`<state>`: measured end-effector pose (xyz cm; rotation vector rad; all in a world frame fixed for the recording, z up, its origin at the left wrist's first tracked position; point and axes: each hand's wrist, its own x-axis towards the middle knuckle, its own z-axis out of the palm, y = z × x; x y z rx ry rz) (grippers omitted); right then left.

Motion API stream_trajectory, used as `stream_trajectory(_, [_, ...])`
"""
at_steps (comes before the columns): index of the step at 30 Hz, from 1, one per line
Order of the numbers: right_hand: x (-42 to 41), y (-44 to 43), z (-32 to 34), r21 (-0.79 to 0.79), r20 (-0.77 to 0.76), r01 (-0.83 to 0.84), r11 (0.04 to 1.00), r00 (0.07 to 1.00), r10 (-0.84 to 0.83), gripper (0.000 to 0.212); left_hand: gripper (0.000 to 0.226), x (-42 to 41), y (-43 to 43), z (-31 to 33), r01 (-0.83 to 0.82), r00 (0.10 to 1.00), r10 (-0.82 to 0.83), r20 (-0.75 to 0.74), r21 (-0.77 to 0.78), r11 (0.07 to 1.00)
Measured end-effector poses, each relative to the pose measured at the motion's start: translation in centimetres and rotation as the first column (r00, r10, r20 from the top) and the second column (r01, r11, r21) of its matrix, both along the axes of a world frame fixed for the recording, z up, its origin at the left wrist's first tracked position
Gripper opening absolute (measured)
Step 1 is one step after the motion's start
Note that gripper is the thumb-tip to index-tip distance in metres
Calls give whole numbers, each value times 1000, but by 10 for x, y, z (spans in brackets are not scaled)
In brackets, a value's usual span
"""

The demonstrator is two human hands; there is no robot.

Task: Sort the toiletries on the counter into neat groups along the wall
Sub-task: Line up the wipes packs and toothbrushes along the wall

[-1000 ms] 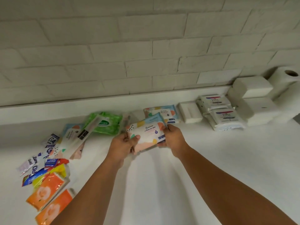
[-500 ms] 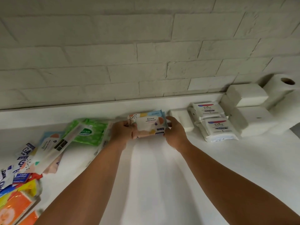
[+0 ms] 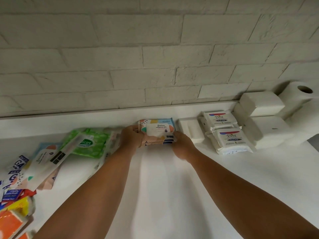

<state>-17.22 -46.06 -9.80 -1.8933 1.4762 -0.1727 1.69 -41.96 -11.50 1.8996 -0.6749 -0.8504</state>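
Your stack of wipe packs (image 3: 158, 131), at least two soft, pastel-printed pouches, lies on the white surface (image 3: 164, 187) against the brick wall (image 3: 155, 66). Your left hand (image 3: 132, 138) and right hand (image 3: 183, 146) each close their grip round one end. Just right sit one white block (image 3: 189, 131) and two glossy Dove packs (image 3: 231, 140).

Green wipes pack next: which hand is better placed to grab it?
Left, probably. The left hand holds the wipes stack at its left end, right beside the green wipes pack; the right hand holds the far end and would have to cross over.
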Motion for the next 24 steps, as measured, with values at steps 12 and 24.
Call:
stream_trajectory(12, [9,13,10,-67,-70,-93,993,994,88,64,10,-2,12,15,53,986,-59,157,38,998])
stream_trajectory(24, [62,60,55,-250,-122,-252,935,966,228,43,32,31,76,50,105,935,-84,346,-40,994])
